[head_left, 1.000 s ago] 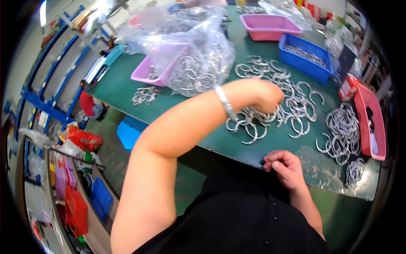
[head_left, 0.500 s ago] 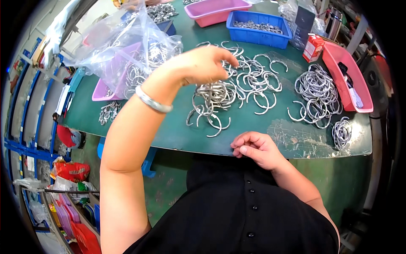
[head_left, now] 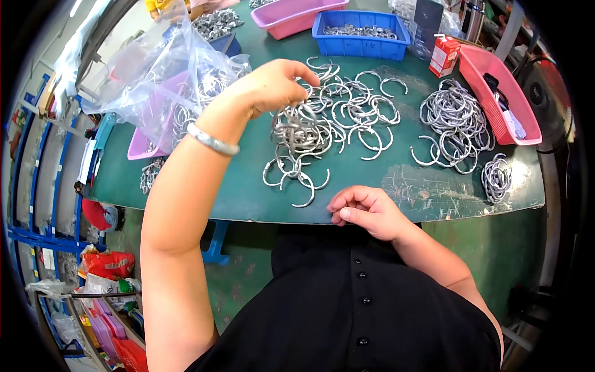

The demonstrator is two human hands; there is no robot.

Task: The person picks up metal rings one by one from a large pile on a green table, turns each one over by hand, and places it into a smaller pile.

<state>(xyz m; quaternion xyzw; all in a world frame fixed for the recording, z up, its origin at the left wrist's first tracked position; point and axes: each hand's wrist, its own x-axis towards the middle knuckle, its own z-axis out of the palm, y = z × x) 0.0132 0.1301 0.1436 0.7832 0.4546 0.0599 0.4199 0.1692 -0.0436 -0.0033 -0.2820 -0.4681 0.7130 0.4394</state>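
My left hand (head_left: 276, 87), with a pale bangle (head_left: 212, 140) on its wrist, is curled over the middle of the table. A bunch of open metal rings (head_left: 294, 121), partly smeared by motion, hangs beneath its fingers; the fingertips are partly hidden. Below and to the right of that hand, more silver rings (head_left: 362, 108) lie loosely piled, each with a gap in it. At the table's front edge rests my right hand (head_left: 367, 212), its fingers loosely curled with the thumb against them and nothing showing between them.
Another ring heap (head_left: 455, 118) and a small bundle of rings (head_left: 496, 179) lie right. Behind are a blue bin (head_left: 362, 48) of small metal parts, a pink bin (head_left: 291, 23) and a red carton (head_left: 444, 57). A pink tray (head_left: 493, 99) stands right, a plastic bag (head_left: 145, 96) left.
The left hand has shifted a little to the left, and the bunch of rings beneath it has moved along. The right hand keeps its curled pose. The whole view has shifted slightly.
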